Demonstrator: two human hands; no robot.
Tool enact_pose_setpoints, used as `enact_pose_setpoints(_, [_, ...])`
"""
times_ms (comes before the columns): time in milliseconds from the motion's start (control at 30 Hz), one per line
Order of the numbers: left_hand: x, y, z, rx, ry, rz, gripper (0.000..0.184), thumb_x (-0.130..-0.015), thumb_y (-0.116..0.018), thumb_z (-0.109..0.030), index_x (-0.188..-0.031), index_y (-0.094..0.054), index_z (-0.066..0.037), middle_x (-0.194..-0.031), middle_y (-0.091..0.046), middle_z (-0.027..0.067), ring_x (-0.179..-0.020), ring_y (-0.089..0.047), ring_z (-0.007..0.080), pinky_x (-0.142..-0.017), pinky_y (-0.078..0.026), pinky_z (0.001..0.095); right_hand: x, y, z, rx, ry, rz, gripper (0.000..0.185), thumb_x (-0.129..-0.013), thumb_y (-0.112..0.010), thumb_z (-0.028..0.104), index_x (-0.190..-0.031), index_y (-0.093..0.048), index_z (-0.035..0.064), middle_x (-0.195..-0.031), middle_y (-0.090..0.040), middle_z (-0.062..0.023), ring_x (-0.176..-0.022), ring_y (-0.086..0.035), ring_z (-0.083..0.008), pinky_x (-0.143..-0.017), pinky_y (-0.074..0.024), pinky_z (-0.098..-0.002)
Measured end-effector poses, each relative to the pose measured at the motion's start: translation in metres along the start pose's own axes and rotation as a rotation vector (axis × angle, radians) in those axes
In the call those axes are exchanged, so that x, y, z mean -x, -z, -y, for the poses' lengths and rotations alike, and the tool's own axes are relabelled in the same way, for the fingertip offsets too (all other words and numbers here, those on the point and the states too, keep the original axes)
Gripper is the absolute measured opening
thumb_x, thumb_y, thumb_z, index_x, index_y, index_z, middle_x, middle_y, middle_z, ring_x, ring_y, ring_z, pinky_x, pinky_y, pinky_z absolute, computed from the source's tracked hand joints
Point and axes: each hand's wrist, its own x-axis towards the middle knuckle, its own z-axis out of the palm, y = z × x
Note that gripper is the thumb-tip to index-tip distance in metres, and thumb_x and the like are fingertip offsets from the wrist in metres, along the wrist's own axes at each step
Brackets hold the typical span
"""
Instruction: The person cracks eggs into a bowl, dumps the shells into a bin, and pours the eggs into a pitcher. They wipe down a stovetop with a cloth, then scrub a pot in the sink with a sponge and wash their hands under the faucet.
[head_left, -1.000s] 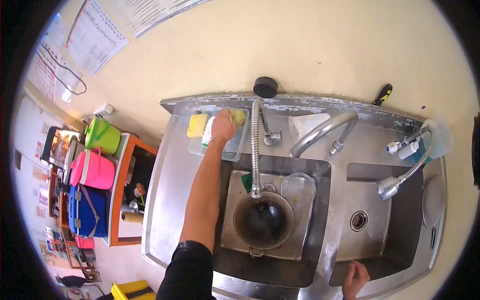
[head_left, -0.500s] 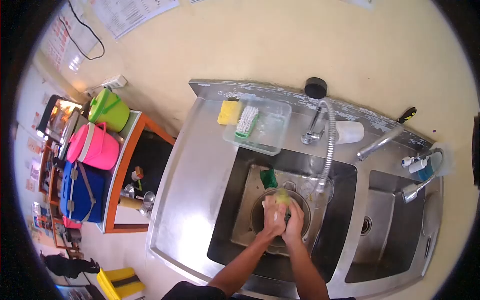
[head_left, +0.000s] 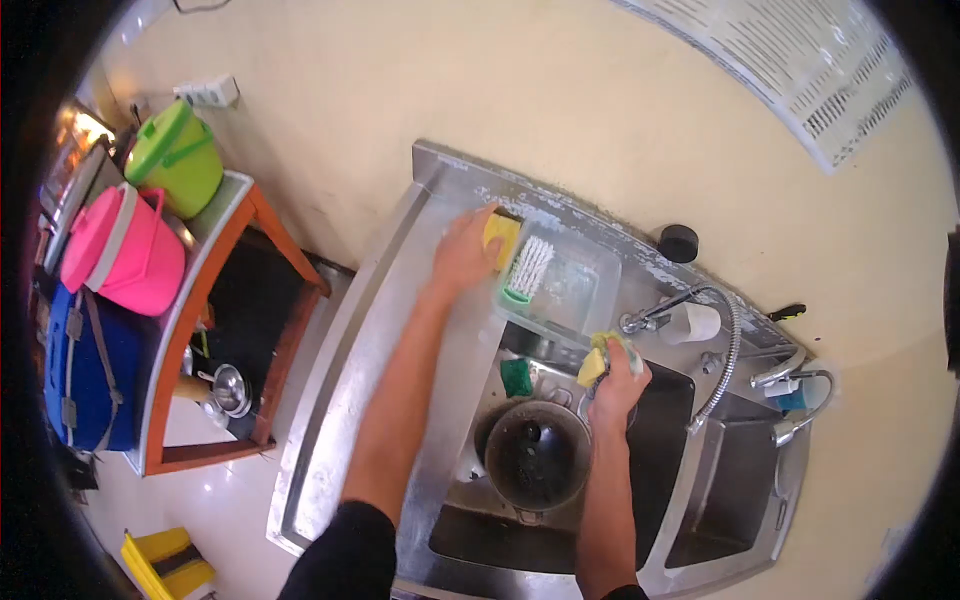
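Note:
My left hand (head_left: 466,250) has its fingers closed around the yellow sponge (head_left: 502,235) at the back of the steel counter. That sponge lies against a clear plastic tub (head_left: 597,285) holding a white-bristled brush with a green handle (head_left: 531,268). Over the back of the left sink basin, my right hand (head_left: 622,385) grips a yellow sponge (head_left: 592,368) with some paler, crumpled material beside it. Below it sits a dark, round cooking pot (head_left: 540,470), wet inside. A green scouring pad (head_left: 516,377) lies behind the pot.
A spring-hose faucet (head_left: 735,335) arches over the sink, with a white cup (head_left: 692,323) behind it. A second basin (head_left: 715,490) is on the right. Left of the counter, a wooden table (head_left: 245,215) holds a green bucket (head_left: 180,165), a pink one (head_left: 130,250) and a blue cooler (head_left: 90,370).
My hands have come apart and risen out of the pot. The left has reached to the counter sponge; the right has moved back, still holding its sponge. The view has shifted.

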Motion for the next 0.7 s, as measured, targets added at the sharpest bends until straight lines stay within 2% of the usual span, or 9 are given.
enact_pose_setpoints(33, [-0.007,-0.005,0.020,-0.280,-0.081,0.132,0.043,-0.083,-0.058,-0.026,-0.124,-0.052,-0.014,-0.131,-0.049,0.0105,-0.121,-0.044,0.0327,-0.102,-0.034,0.0466,-0.002,0.002,-0.008,0.056,0.036,-0.006,0.021,-0.079,-0.063,0.011,-0.092,-0.060,-0.0048,-0.081,-0.062,-0.0056,-0.066,-0.059,-0.0134,-0.059,-0.0473,-0.0284])
enact_pose_setpoints(133, [-0.015,-0.030,0.061,-0.384,-0.245,0.408,0.044,-0.078,-0.063,-0.029,-0.119,-0.055,-0.013,-0.137,-0.041,0.0101,-0.126,-0.037,0.0319,-0.104,-0.029,0.0484,0.002,-0.007,-0.020,0.004,-0.035,-0.066,0.021,-0.078,-0.063,0.010,-0.093,-0.060,-0.0039,-0.082,-0.062,-0.0077,-0.066,-0.060,-0.0148,-0.058,-0.0476,-0.0290])
enact_pose_setpoints(233, [-0.013,-0.034,0.075,-0.374,-0.172,0.362,0.040,-0.078,-0.064,-0.029,-0.112,-0.058,-0.011,-0.125,-0.053,0.0122,-0.116,-0.049,0.0301,-0.096,-0.039,0.0475,0.001,0.002,-0.027,-0.074,-0.105,0.142,0.028,-0.077,-0.056,0.004,-0.104,-0.055,-0.0034,-0.095,-0.061,-0.0123,-0.080,-0.061,-0.0193,-0.072,-0.0512,-0.0314])
enact_pose_setpoints(400, [0.044,0.022,0.018,0.159,0.405,0.052,0.032,-0.086,-0.059,-0.034,-0.089,-0.064,-0.003,-0.081,-0.065,0.0161,-0.077,-0.064,0.0320,-0.067,-0.048,0.0443,0.020,-0.004,-0.008,-0.231,-0.074,0.188,0.037,-0.076,-0.049,-0.002,-0.113,-0.051,-0.0011,-0.123,-0.052,-0.0140,-0.101,-0.057,-0.0247,-0.089,-0.0465,-0.0342])
enact_pose_setpoints(467, [0.093,0.032,-0.039,0.637,0.805,0.046,0.041,-0.089,-0.055,-0.039,-0.083,-0.064,0.000,-0.081,-0.063,0.0215,-0.078,-0.064,0.0338,-0.068,-0.047,0.0428,0.032,-0.018,-0.007,-0.355,-0.119,0.177,0.039,-0.077,-0.046,0.000,-0.115,-0.050,-0.0008,-0.126,-0.050,-0.0160,-0.102,-0.056,-0.0263,-0.090,-0.0464,-0.0363])
enact_pose_setpoints(533, [0.147,-0.005,-0.069,0.495,0.694,0.171,0.050,-0.088,-0.053,-0.045,-0.087,-0.062,0.004,-0.085,-0.064,0.0234,-0.082,-0.062,0.0388,-0.071,-0.047,0.0467,0.045,-0.028,-0.022,-0.411,-0.219,0.245,0.037,-0.081,-0.043,0.007,-0.116,-0.050,-0.0020,-0.127,-0.049,-0.0175,-0.106,-0.055,-0.0282,-0.094,-0.0444,-0.0379])
enact_pose_setpoints(600, [0.178,-0.044,-0.093,0.880,0.510,-0.134,0.045,-0.085,-0.058,-0.042,-0.093,-0.061,0.003,-0.088,-0.064,0.0234,-0.087,-0.062,0.0398,-0.076,-0.046,0.0486,0.050,-0.030,-0.047,-0.424,-0.288,0.260,0.036,-0.082,-0.041,0.009,-0.116,-0.050,-0.0021,-0.128,-0.048,-0.0177,-0.106,-0.056,-0.0289,-0.096,-0.0435,-0.0375])
enact_pose_setpoints(667, [0.162,0.004,-0.122,0.356,0.202,-0.203,0.034,-0.084,-0.061,-0.030,-0.095,-0.061,0.002,-0.093,-0.065,0.0198,-0.090,-0.063,0.0281,-0.079,-0.048,0.0409,0.062,-0.018,-0.052,-0.472,-0.330,0.387,0.047,-0.090,-0.043,0.024,-0.130,-0.038,0.0008,-0.135,-0.042,-0.0146,-0.118,-0.047,-0.0281,-0.102,-0.0360,-0.0368])
enact_pose_setpoints(700, [0.162,0.011,-0.129,0.354,0.153,-0.182,0.031,-0.084,-0.062,-0.026,-0.096,-0.061,0.002,-0.094,-0.065,0.0186,-0.091,-0.063,0.0249,-0.079,-0.048,0.0382,0.071,-0.011,-0.053,-0.596,-0.348,0.447,0.052,-0.091,-0.043,0.030,-0.135,-0.033,0.0031,-0.138,-0.038,-0.0143,-0.123,-0.042,-0.0278,-0.105,-0.0330,-0.0369])
